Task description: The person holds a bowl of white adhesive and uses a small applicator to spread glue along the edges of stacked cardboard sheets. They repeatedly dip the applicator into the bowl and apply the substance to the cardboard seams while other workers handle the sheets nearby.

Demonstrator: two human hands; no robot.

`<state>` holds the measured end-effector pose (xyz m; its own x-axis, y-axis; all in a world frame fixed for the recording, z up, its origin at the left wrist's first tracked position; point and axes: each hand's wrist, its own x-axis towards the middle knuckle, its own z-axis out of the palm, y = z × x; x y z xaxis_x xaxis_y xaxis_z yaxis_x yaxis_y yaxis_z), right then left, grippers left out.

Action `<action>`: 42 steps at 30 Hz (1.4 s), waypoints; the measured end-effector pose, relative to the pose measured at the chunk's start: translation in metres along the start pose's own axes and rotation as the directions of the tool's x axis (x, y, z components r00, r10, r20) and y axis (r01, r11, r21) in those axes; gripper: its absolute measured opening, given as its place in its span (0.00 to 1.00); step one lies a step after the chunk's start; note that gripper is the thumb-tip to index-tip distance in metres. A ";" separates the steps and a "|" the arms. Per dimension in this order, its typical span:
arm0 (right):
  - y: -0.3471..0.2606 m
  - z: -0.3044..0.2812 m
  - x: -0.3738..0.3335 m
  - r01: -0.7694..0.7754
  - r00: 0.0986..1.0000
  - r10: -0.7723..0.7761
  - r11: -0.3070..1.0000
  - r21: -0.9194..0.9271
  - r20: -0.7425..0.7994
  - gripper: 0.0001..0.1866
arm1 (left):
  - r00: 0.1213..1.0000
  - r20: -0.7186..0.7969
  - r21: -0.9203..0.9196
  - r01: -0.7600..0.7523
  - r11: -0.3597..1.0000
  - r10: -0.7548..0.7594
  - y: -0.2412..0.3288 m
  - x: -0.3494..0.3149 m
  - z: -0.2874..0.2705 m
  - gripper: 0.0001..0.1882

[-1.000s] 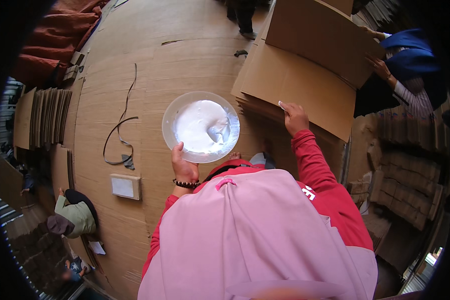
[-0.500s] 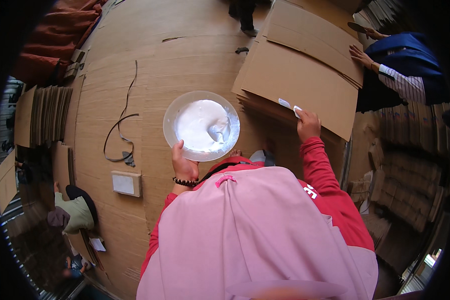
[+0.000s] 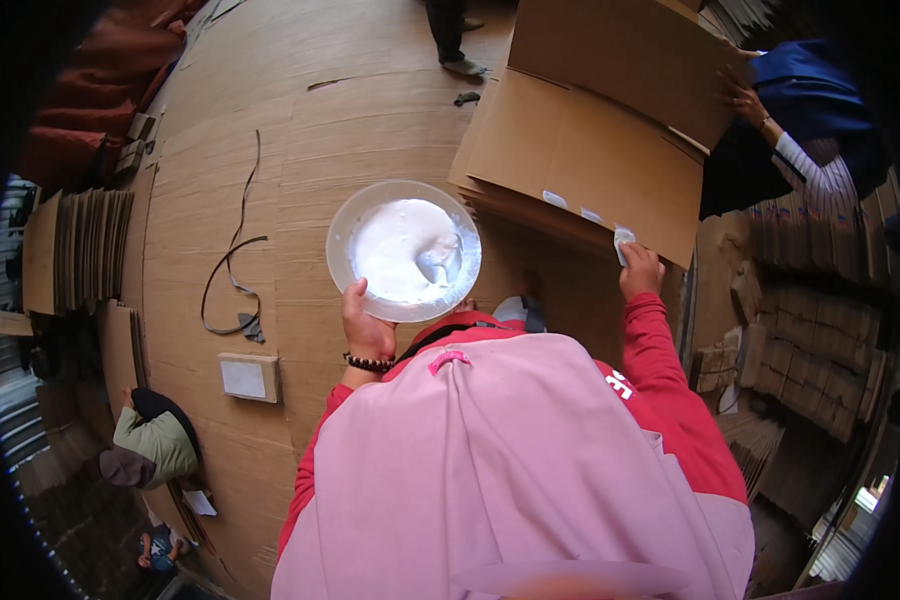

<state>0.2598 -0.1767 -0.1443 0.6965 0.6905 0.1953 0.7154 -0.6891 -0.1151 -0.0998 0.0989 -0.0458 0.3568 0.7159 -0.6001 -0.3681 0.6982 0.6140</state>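
Observation:
My left hand (image 3: pixel 367 328) is closed on the near rim of a translucent plastic bowl (image 3: pixel 338 245), thumb over the edge. White paste (image 3: pixel 395 235) fills much of it, with a hollow scooped at the right. To the right, my right hand (image 3: pixel 641 272) pinches a small flat whitish piece (image 3: pixel 624 240) against the near edge of a cardboard sheet (image 3: pixel 580 150). What the piece is made of I cannot tell. Two white smears (image 3: pixel 555 199) lie along that edge, left of my fingers. The sheet tops a stack of similar ones.
Across the stack, a co-worker's hand (image 3: pixel 745 105) holds a raised cardboard flap (image 3: pixel 620 60). Black strapping (image 3: pixel 232 260) and a small block with a white label (image 3: pixel 250 378) lie on the cardboard-covered floor. Another person (image 3: pixel 160 440) bends at lower left. Cardboard bundles (image 3: pixel 805 340) stand at right.
My right hand has slid right and nearer along the sheet's edge, and another white smear shows behind it. The co-worker's side of the upper cardboard has risen. The bowl stays put.

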 end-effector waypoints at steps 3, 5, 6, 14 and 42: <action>0.005 -0.006 0.002 -0.056 0.996 0.067 0.984 0.168 -0.060 0.20 | 1.000 0.007 -0.010 -0.026 1.000 0.026 -0.001 0.001 -0.001 0.28; 0.003 -0.010 0.014 -0.152 0.962 0.238 0.877 0.455 -0.137 0.19 | 1.000 0.001 -0.010 -0.023 1.000 0.023 -0.002 0.001 -0.001 0.29; 0.000 -0.011 0.022 -0.088 0.965 0.201 0.855 0.511 -0.170 0.17 | 1.000 -0.013 -0.012 -0.014 1.000 0.014 -0.002 0.000 -0.002 0.29; -0.057 0.002 0.109 0.394 0.917 -0.356 0.881 0.261 -0.182 0.08 | 0.999 -0.016 -0.068 -0.030 0.997 0.029 -0.005 -0.003 -0.001 0.28; 0.038 -0.026 0.044 -0.424 0.894 0.434 0.746 0.513 0.109 0.14 | 0.997 0.067 0.022 0.025 0.999 -0.027 0.002 -0.008 0.011 0.27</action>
<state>0.3167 -0.1785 -0.1144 0.9392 0.3428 0.0185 0.2665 -0.6940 -0.6688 -0.0940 0.0949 -0.0337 0.4230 0.6954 -0.5809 -0.3397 0.7160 0.6098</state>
